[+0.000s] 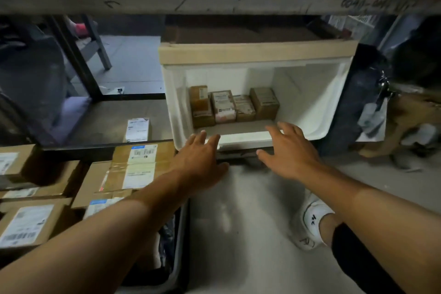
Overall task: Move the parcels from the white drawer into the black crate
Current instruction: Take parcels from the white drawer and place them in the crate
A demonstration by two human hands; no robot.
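Shelving fills your view: a grey wooden shelf board [214,0] crosses the top, with faint scribbles on its edge too blurred to read. Under it the white drawer [307,93] stands pulled out, open toward you, beneath a pale wood strip. Four small brown parcels [233,105] sit in a row on its floor, toward the back left, touching side by side; their labels are too small to make out. Your left hand [202,157] reaches forward with straight, loosely spread fingers [210,142] at the drawer's front lip, holding nothing. Your right hand [286,153] hovers just beside it, fingers spread wide over the lip, also holding nothing. Whether either hand touches the lip, you cannot tell.

Below lies pale grey floor [238,210], with your white sock [312,219] at the lower right. At the left, labelled cardboard boxes [133,169] are stacked together, and a small white-labelled box [138,129] stands on the low dark shelf [107,122] behind them. A dark container with a pale rim [177,258] shows under your left arm, mostly hidden and cut off by the bottom edge. The right side is dim clutter, hard to identify.
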